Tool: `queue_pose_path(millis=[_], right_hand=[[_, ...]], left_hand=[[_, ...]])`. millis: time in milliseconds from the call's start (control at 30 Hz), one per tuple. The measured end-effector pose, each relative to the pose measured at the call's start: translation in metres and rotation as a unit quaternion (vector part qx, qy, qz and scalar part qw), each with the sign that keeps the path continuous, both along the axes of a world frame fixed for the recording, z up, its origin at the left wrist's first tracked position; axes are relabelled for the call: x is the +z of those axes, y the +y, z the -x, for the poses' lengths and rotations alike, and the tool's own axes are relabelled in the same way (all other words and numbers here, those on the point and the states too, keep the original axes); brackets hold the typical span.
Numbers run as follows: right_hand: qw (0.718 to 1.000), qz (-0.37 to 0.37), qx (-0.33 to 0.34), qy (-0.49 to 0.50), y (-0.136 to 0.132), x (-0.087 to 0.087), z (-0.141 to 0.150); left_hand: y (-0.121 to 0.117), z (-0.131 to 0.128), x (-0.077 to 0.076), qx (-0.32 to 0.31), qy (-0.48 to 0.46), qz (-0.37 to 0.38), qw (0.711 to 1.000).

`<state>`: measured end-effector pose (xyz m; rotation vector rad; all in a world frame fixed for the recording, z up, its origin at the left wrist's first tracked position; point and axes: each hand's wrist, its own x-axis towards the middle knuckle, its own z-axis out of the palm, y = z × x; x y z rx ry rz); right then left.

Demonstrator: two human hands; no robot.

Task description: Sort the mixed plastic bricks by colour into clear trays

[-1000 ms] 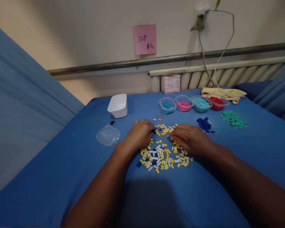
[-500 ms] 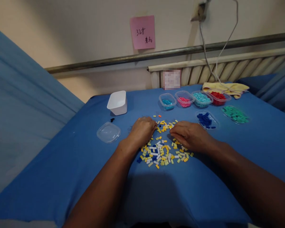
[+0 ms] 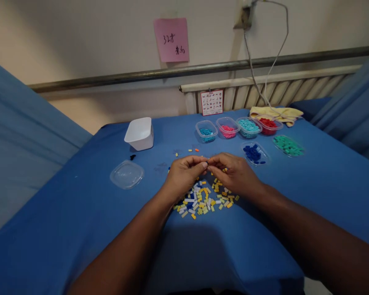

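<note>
Fingertips of my left hand (image 3: 183,174) and my right hand (image 3: 233,172) meet over the pile, both pinched together. Between them shows a small black piece (image 3: 207,163), mostly covered by the fingers, so its exact form is hidden. Under and in front of the hands lies a loose heap of small toy building bricks (image 3: 199,200), yellow, pale yellow and white, with a few dark blue ones among them. The hands cover the far part of the heap.
Clear tubs of teal (image 3: 207,134), pink (image 3: 228,130), light blue (image 3: 249,127) and red bricks (image 3: 268,126) line the back. Lids hold dark blue (image 3: 252,154) and green bricks (image 3: 288,146). At left are a white box (image 3: 139,134), black bits (image 3: 133,157) and a bare lid (image 3: 127,175).
My hands, earlier apart at either side of the heap, have come together fingertip to fingertip. A black piece now shows between them. The view has shifted slightly right.
</note>
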<state>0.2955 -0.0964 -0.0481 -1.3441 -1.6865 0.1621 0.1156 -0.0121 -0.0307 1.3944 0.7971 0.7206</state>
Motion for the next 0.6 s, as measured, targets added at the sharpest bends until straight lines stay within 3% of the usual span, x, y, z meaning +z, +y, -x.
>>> queue_pose_path(millis=[67, 133, 200, 267, 367, 600], right_hand=[[0.999, 0.036, -0.019, -0.024, -0.003, 0.009, -0.017], [0.991, 0.118, -0.031, -0.056, -0.011, 0.021, -0.041], [0.966, 0.240, 0.015, -0.097, -0.021, 0.033, -0.062], [0.942, 0.306, 0.081, -0.113, -0.030, 0.040, -0.074], [0.929, 0.309, 0.151, -0.141, -0.033, 0.038, -0.067], [0.918, 0.296, 0.173, -0.201, -0.024, 0.026, -0.047]], left_hand=[[0.001, 0.003, 0.001, 0.021, 0.018, -0.021, 0.999], [0.001, 0.005, 0.003, 0.045, 0.036, -0.051, 0.997], [0.002, 0.007, 0.006, 0.065, 0.048, -0.082, 0.993], [0.002, 0.009, 0.009, 0.078, 0.050, -0.106, 0.990], [0.004, 0.011, 0.009, 0.090, 0.041, -0.118, 0.988], [0.001, 0.011, 0.001, 0.051, 0.033, -0.096, 0.994]])
